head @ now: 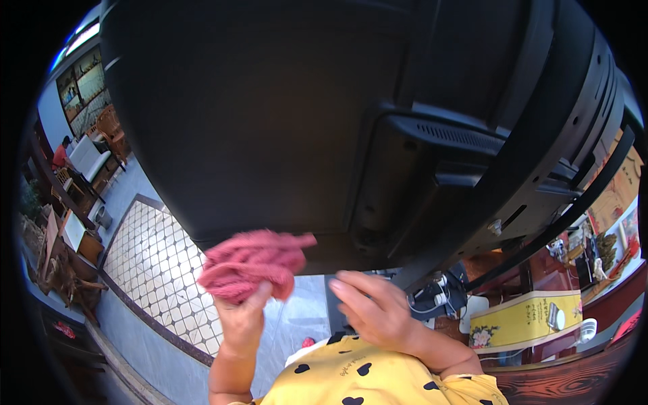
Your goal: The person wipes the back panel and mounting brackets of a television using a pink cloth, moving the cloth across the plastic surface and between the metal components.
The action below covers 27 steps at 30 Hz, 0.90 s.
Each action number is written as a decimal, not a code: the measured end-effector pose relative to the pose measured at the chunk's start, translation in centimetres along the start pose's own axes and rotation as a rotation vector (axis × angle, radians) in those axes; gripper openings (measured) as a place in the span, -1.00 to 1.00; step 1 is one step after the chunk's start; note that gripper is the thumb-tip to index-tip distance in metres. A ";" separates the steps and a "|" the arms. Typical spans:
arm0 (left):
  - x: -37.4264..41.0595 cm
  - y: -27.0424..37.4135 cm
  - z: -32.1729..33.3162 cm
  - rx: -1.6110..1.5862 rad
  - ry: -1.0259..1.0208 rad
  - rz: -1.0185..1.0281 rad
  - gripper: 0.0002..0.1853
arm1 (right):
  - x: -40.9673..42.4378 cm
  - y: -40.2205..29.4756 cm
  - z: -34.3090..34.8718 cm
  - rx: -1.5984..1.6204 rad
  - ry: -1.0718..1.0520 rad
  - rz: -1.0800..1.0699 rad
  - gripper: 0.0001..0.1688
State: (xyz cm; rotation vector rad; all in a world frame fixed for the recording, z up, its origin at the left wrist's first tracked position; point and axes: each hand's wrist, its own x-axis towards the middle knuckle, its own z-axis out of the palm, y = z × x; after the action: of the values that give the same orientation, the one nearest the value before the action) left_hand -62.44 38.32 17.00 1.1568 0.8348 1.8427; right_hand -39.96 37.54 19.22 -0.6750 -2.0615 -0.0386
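Note:
A crumpled pink cloth (253, 263) is gripped in my left hand (240, 321), raised against or just before the lower left edge of a large black panel, which looks like the back of a flat-screen television (253, 126). Whether the cloth touches the panel cannot be told. My right hand (374, 311) is held below the panel's lower edge, fingers apart and bent, with nothing in it. Behind the panel's right part runs a black metal bracket (506, 202) with a bolt.
White plugs and cables (440, 296) lie right of my right hand. Further right, a dark red table (526, 273) bears a yellow runner (526, 321) and a white cup (588, 329). A person (61, 154) bends by a bench (88, 157) at far left, above carved wood (71, 283).

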 end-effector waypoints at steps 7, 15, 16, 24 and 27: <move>16.0 10.3 6.6 1.020 0.466 1.551 -0.41 | -0.8 -1.8 -7.7 -0.624 0.373 0.013 -0.66; 18.0 6.7 14.3 1.081 0.062 1.638 -0.49 | -2.1 0.8 -9.1 -0.671 0.596 0.120 -0.67; 17.0 5.7 13.9 1.091 -0.009 1.602 -0.52 | -2.2 1.1 -9.1 -0.634 0.631 0.134 -0.67; 8.4 -5.9 3.0 1.265 -0.278 1.421 -0.74 | -3.7 2.8 -9.1 -0.574 0.541 0.223 -0.62; 5.9 -7.0 1.4 1.288 -0.394 1.268 -0.73 | -3.5 3.5 -8.1 -0.461 0.578 0.203 -0.57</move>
State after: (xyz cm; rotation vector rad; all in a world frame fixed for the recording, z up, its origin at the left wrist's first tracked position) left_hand -60.88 46.90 14.01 3.3090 1.1836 1.6288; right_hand -30.53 36.64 20.16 -1.0139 -1.4241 -0.5420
